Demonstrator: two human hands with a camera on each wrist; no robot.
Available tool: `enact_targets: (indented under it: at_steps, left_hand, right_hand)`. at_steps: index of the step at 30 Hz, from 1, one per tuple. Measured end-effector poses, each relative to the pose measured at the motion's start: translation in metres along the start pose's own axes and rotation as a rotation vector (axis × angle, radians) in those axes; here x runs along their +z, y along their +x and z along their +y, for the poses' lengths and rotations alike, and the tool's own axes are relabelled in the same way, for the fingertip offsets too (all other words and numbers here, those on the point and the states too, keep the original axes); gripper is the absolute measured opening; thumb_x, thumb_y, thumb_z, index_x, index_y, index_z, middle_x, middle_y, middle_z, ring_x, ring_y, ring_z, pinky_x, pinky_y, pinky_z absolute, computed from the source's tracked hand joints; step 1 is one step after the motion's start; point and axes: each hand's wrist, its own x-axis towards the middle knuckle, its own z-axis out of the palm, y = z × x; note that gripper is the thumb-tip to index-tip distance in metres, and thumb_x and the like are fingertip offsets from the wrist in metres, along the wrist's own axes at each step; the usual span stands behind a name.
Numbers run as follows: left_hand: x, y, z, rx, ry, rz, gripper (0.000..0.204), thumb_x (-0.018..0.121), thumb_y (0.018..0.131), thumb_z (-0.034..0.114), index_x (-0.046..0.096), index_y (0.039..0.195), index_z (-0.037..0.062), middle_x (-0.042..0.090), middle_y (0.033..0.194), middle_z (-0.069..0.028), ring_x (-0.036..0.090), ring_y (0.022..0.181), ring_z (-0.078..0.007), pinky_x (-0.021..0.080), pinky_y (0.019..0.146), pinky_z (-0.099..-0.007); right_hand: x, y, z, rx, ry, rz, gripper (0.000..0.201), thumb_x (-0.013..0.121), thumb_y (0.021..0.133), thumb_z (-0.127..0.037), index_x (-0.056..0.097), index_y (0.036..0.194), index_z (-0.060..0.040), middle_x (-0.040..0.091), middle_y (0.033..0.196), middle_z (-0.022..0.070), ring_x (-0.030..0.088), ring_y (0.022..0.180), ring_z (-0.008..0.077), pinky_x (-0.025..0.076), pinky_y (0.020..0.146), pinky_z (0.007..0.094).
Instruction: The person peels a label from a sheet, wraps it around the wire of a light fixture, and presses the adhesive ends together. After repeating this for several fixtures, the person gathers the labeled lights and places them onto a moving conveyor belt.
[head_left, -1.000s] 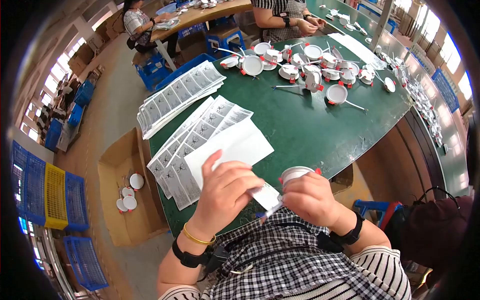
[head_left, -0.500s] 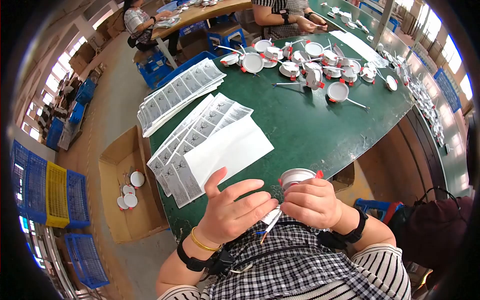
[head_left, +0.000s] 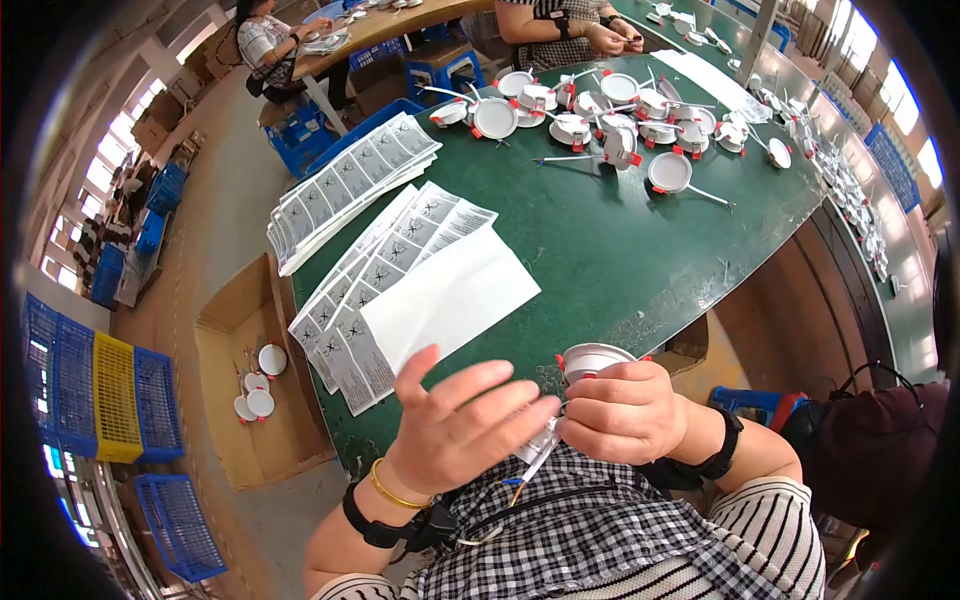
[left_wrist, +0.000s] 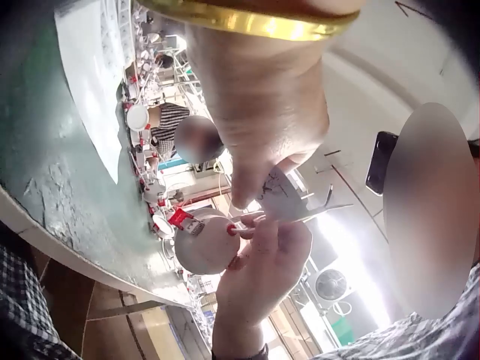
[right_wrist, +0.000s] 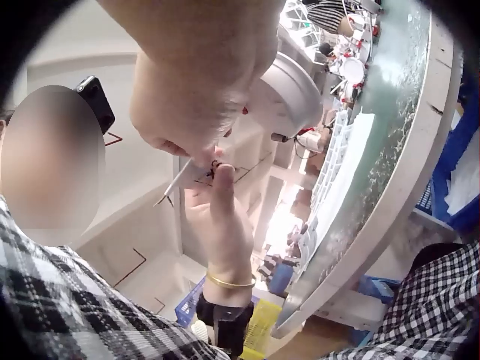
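Observation:
A round white downlight (head_left: 592,358) with red clips is at the table's near edge. My right hand (head_left: 625,412) curls its fingers around the downlight's cable close to the lamp body. The white cable (left_wrist: 321,212) runs out past those fingers to bare wire ends. A small printed label (left_wrist: 282,193) lies at the cable. My left hand (head_left: 465,420) pinches this label between thumb and fingers, as the right wrist view shows; its other fingers are spread. In the head view the left fingertips hide part of the label.
Printed label sheets (head_left: 355,190) and a blank white sheet (head_left: 455,300) lie on the green table (head_left: 600,270) to the left. Several downlights (head_left: 620,120) are heaped at the back. A cardboard box (head_left: 225,400) with several lamps stands at the left. Another person (head_left: 560,30) sits across.
The left hand has turned and moved in towards the right hand, and the label sits closer along the cable. The right hand keeps its hold beside the downlight.

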Motion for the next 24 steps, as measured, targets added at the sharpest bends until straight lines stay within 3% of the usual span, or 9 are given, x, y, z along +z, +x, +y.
enact_targets:
  at_steps: [7, 11, 14, 16, 19, 20, 24]
  left_hand:
    - [0.001, 0.0, -0.004, 0.04, 0.008, -0.027, 0.009, 0.068, 0.075, 0.017, 0.07, 0.081, 0.0243, 0.06, 0.092, 0.0116, 0.057, 0.101, -0.0092, 0.024, 0.105, -0.0456]
    - [0.0, -0.005, -0.011, 0.048, -0.004, -0.094, 0.01, 0.068, 0.076, 0.02, 0.07, 0.086, 0.0238, 0.06, 0.094, 0.0113, 0.056, 0.103, -0.0096, 0.023, 0.106, -0.0465]
    - [0.002, -0.002, -0.01, -0.061, 0.042, -0.039, 0.013, 0.067, 0.078, 0.021, 0.069, 0.09, 0.0235, 0.06, 0.097, 0.0109, 0.054, 0.105, -0.0101, 0.023, 0.107, -0.0472]
    - [-0.003, -0.001, 0.004, -0.103, -0.066, -0.102, 0.016, 0.067, 0.079, 0.022, 0.068, 0.094, 0.0238, 0.06, 0.1, 0.0103, 0.053, 0.107, -0.0103, 0.022, 0.107, -0.0478]
    - [0.0, -0.002, 0.004, 0.012, -0.058, -0.066, 0.011, 0.068, 0.079, 0.022, 0.068, 0.09, 0.024, 0.06, 0.096, 0.0113, 0.055, 0.105, -0.0101, 0.022, 0.107, -0.0474]
    - [0.0, -0.003, 0.003, 0.073, -0.054, -0.062, 0.011, 0.069, 0.078, 0.022, 0.068, 0.088, 0.0242, 0.06, 0.093, 0.0118, 0.056, 0.104, -0.01, 0.022, 0.107, -0.0473]
    - [-0.001, -0.003, -0.011, -0.018, -0.127, -0.13, 0.008, 0.07, 0.076, 0.018, 0.067, 0.082, 0.022, 0.06, 0.086, 0.0104, 0.057, 0.103, -0.0102, 0.022, 0.106, -0.0472]
  right_hand:
    - [-0.004, -0.001, -0.006, 0.059, 0.023, -0.083, 0.018, 0.064, 0.072, -0.012, 0.062, 0.089, -0.0052, 0.059, 0.085, 0.0036, 0.06, 0.076, 0.0167, 0.048, 0.065, 0.0264]
    - [-0.003, -0.001, -0.002, 0.023, 0.031, -0.077, 0.018, 0.064, 0.072, -0.011, 0.062, 0.089, -0.0047, 0.059, 0.085, 0.0038, 0.06, 0.076, 0.0169, 0.048, 0.065, 0.0268]
    - [-0.006, -0.002, -0.002, 0.023, 0.036, -0.057, 0.018, 0.064, 0.072, -0.011, 0.061, 0.089, -0.0049, 0.059, 0.086, 0.0038, 0.06, 0.076, 0.0168, 0.047, 0.065, 0.0267]
    - [-0.005, -0.003, -0.002, 0.02, 0.039, -0.053, 0.018, 0.065, 0.071, -0.011, 0.061, 0.089, -0.0053, 0.059, 0.086, 0.0036, 0.06, 0.076, 0.0167, 0.047, 0.064, 0.0266]
    - [-0.004, -0.002, -0.003, 0.011, 0.052, -0.071, 0.019, 0.065, 0.071, -0.011, 0.062, 0.089, -0.0052, 0.06, 0.086, 0.0044, 0.06, 0.076, 0.0175, 0.048, 0.065, 0.0276]
    - [-0.005, -0.002, -0.004, 0.053, 0.083, -0.093, 0.019, 0.065, 0.071, -0.012, 0.062, 0.089, -0.0052, 0.059, 0.086, 0.0051, 0.06, 0.075, 0.0186, 0.049, 0.066, 0.0286]
    - [-0.004, -0.006, -0.008, 0.24, 0.19, -0.119, 0.023, 0.066, 0.07, -0.011, 0.062, 0.091, -0.0043, 0.059, 0.086, 0.0066, 0.06, 0.075, 0.0216, 0.051, 0.068, 0.0319]
